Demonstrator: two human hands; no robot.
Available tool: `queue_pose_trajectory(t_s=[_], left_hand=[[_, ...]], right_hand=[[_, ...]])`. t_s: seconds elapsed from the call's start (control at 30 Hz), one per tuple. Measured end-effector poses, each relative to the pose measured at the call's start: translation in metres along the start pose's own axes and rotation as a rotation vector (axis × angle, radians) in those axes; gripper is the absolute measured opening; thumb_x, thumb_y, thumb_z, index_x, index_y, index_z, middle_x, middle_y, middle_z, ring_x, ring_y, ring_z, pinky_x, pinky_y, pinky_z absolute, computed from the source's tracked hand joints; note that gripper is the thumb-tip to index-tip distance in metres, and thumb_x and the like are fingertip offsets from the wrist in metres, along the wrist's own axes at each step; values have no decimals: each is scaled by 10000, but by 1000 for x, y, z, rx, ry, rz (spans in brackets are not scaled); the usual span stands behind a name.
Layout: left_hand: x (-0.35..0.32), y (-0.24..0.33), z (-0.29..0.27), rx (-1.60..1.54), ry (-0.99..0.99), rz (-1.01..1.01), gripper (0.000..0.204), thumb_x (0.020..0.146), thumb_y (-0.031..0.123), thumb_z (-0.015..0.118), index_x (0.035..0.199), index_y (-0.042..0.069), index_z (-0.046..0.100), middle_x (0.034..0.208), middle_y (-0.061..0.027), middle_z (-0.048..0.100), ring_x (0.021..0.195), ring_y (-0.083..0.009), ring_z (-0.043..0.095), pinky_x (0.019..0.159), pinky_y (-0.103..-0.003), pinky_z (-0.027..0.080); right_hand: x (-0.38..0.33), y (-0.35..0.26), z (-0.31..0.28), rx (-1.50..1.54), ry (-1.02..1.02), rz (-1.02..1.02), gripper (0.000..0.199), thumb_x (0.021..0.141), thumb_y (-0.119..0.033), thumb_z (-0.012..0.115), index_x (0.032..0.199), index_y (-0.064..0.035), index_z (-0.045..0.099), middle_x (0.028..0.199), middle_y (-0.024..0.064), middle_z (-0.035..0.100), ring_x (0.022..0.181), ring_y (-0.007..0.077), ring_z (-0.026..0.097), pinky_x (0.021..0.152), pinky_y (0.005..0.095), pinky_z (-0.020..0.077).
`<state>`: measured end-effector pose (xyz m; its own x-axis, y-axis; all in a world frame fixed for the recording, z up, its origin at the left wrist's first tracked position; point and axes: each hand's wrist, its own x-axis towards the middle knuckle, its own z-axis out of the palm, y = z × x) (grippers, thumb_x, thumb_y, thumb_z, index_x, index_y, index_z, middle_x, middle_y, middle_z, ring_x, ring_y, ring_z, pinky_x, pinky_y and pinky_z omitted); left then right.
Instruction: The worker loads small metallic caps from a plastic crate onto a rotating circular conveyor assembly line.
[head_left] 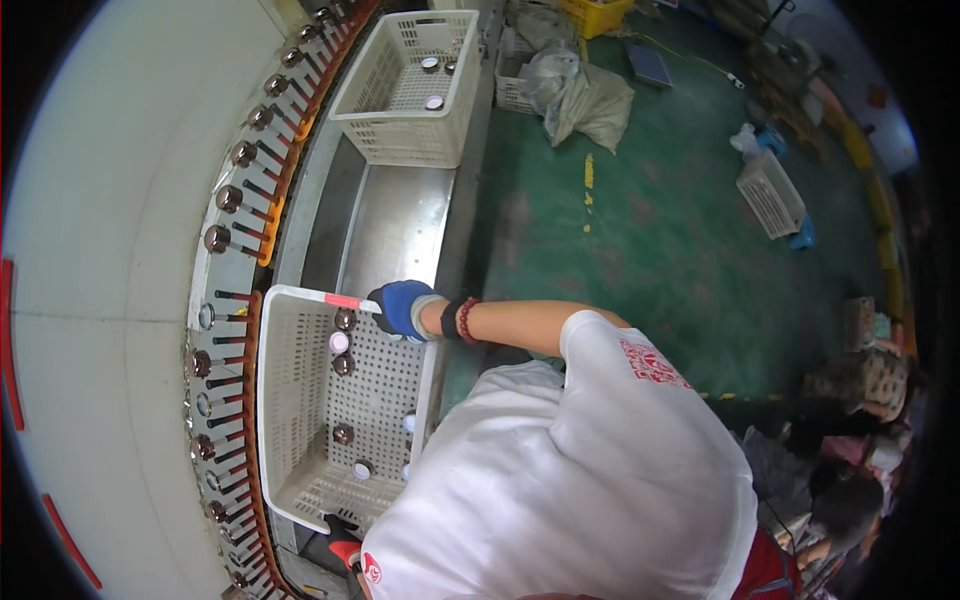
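Observation:
A white perforated plastic crate (pixel 295 400) sits in front of me, beside the row of spindles. My right hand (pixel 403 308), in a blue and black glove, is closed round its far end rim, by a red and white strip. My left hand (pixel 345 545), in a red and black glove, grips the near end rim; my white shirt partly covers it. Inside the crate lie several small round shiny metal pieces (pixel 343 433) and several pale-faced ones (pixel 362 469). My shirt hides the crate's near right corner.
A chain of upright spindles (pixel 235 380) carrying shiny round parts curves along the left. A second white crate (pixel 410 135) stands ahead on the metal bench (pixel 395 225). Sacks (pixel 590 105) and a tilted basket (pixel 770 195) lie on the green floor. Other people (pixel 850 480) are at lower right.

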<state>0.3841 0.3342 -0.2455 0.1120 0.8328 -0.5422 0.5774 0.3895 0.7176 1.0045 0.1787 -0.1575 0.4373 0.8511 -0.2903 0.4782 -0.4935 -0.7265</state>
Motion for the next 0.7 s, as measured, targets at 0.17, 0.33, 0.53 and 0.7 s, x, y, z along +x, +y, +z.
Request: queue_pose_trajectory(t_s=[0.17,0.33,0.53,0.7], left_hand=[[-4,-25,-18,86,-74,74,436,1060,446,597,1006,35,730,796,-53,679,739,-168,614,683,-330,472],[-21,-59,-77,118,34,90,440,1058,454,604,986,40,734,797,-51,679,739,-168,611,691,-329,472],[-66,-20,-44,54,280,26,448,1031,449,639,824,56,700,743,-26,676,711,-152,613,682,-348,475],[-27,42,-39,546,37,227,539,1003,521,627,1026,-2,753,874,-181,759,855,-313,745,761,-427,562]], right_hand=[[-24,-8,15,-149,53,9,264,847,-297,698,1040,-139,786,958,177,770,906,396,746,799,494,582],[1,-45,84,-255,307,-254,280,873,-293,699,1100,-136,746,968,168,763,884,392,739,795,507,577],[-48,-60,69,-56,444,-489,543,927,-220,723,1437,-70,611,1220,266,711,1123,438,687,960,476,551],[-66,-13,58,-46,323,-35,639,932,-305,734,1504,-87,551,1254,265,710,1147,414,699,944,449,559]])
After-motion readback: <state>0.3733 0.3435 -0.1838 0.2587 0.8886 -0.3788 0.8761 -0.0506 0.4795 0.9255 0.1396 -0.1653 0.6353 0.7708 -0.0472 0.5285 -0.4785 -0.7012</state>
